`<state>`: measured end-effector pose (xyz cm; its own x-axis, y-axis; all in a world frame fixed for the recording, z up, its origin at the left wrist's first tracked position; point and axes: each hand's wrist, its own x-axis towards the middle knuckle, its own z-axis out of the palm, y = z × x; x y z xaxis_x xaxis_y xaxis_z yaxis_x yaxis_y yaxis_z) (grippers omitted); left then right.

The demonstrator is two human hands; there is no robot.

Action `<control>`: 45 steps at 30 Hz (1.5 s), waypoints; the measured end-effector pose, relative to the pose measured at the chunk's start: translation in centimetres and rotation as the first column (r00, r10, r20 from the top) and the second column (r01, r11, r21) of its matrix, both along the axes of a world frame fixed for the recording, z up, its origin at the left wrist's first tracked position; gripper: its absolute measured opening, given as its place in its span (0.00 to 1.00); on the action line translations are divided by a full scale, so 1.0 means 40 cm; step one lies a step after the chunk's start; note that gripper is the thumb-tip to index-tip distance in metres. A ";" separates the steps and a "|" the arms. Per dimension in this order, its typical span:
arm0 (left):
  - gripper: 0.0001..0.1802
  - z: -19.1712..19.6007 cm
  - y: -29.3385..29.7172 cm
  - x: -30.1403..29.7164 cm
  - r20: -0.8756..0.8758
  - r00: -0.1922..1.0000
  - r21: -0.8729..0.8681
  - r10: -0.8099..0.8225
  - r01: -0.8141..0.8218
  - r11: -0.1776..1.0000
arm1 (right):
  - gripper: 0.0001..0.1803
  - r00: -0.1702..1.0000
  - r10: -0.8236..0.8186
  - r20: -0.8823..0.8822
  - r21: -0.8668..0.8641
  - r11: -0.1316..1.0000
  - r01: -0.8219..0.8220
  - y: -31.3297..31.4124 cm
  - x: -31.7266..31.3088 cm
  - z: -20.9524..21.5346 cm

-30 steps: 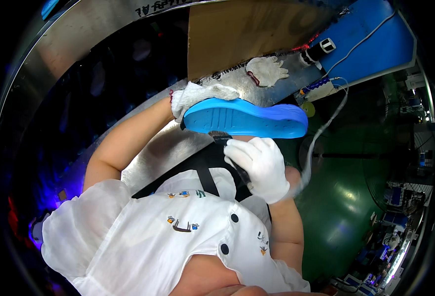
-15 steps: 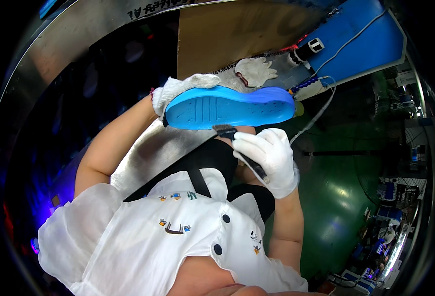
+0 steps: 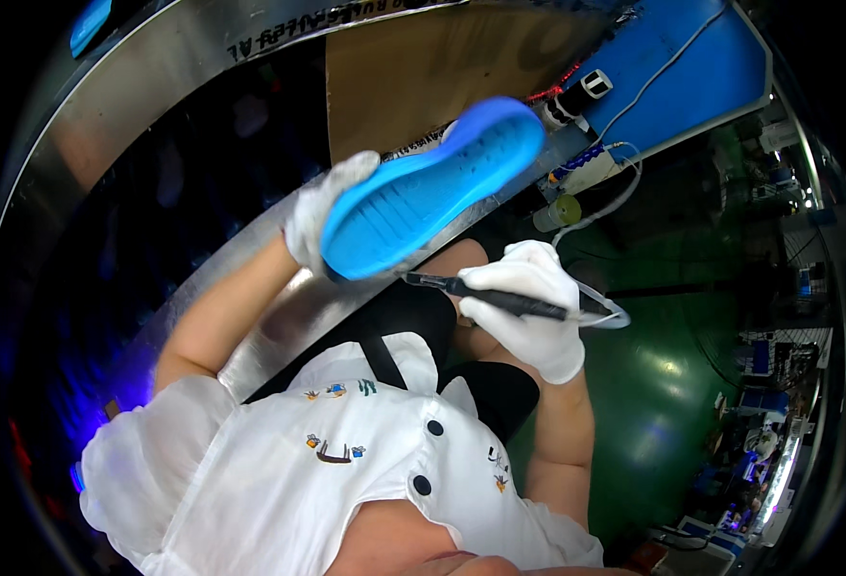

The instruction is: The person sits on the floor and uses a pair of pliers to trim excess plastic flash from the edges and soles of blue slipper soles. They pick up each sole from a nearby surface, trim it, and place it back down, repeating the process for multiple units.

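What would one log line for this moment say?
left hand: holds blue sole, tilted | right hand: holds black pen tool, tip at sole edge | both gloved

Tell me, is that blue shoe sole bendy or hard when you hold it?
Probably a bit bendy: the blue shoe sole is thin and gently curved. Likely light, since the gloved left hand lifts it alone. Its ribbed face probably resists slipping.

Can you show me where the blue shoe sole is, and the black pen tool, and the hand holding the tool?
Sole (image 3: 428, 197): head view, on the middle of its ribbed blue underside.
Tool (image 3: 500, 300): head view, on the black shaft by the glove.
Right hand (image 3: 530, 305): head view, on the middle of the white glove.
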<state>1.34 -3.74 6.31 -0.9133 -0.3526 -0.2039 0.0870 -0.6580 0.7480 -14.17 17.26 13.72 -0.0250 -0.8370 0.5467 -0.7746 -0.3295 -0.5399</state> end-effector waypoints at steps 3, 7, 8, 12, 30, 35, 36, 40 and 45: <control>0.40 -0.017 0.124 0.008 -0.317 0.948 0.204 0.029 0.038 0.978 | 0.12 0.948 -0.311 0.063 -0.223 0.922 0.317 -0.067 0.046 -0.058; 0.34 -0.035 0.151 -0.004 -0.165 0.939 0.448 0.303 -0.202 0.871 | 0.19 0.856 -0.457 -0.243 -0.488 0.820 0.299 -0.098 0.112 -0.099; 0.34 -0.024 0.142 0.006 -0.094 0.949 0.288 0.302 -0.264 0.920 | 0.18 0.894 -0.397 -0.207 -0.473 0.841 0.263 -0.104 0.121 -0.110; 0.41 -0.004 0.116 0.080 -0.345 0.922 0.264 0.174 -0.082 0.961 | 0.13 0.844 0.021 0.536 -0.253 0.958 0.137 -0.034 0.116 -0.122; 0.26 0.594 -0.285 0.878 -0.237 -0.156 -0.580 0.959 0.815 -0.011 | 0.13 0.579 0.053 0.814 -0.152 0.981 0.124 -0.015 0.106 -0.151; 0.21 0.527 -0.302 1.043 -0.390 -0.054 -0.690 0.919 0.679 -0.253 | 0.12 0.655 0.008 0.756 -0.081 0.993 0.081 -0.022 0.120 -0.155; 0.20 0.516 -0.290 1.045 -0.464 0.020 -0.711 0.886 0.588 -0.385 | 0.11 0.649 0.016 0.761 -0.097 0.991 0.089 -0.027 0.124 -0.154; 0.16 0.420 -0.054 0.674 -0.626 0.340 -0.488 0.702 0.531 -0.693 | 0.10 0.529 -0.069 0.846 -0.052 0.976 0.211 -0.032 0.125 -0.176; 0.12 0.167 0.111 0.408 -0.823 0.433 -0.501 0.367 -0.251 -0.828 | 0.11 0.421 -0.175 0.890 0.036 0.947 0.318 -0.006 0.077 -0.215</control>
<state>17.68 0.69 12.98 -0.1304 -0.1295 0.9830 -0.4444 0.8939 0.0588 -11.09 17.04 5.13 -0.7410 -0.6423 0.1960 0.0276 -0.3207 -0.9468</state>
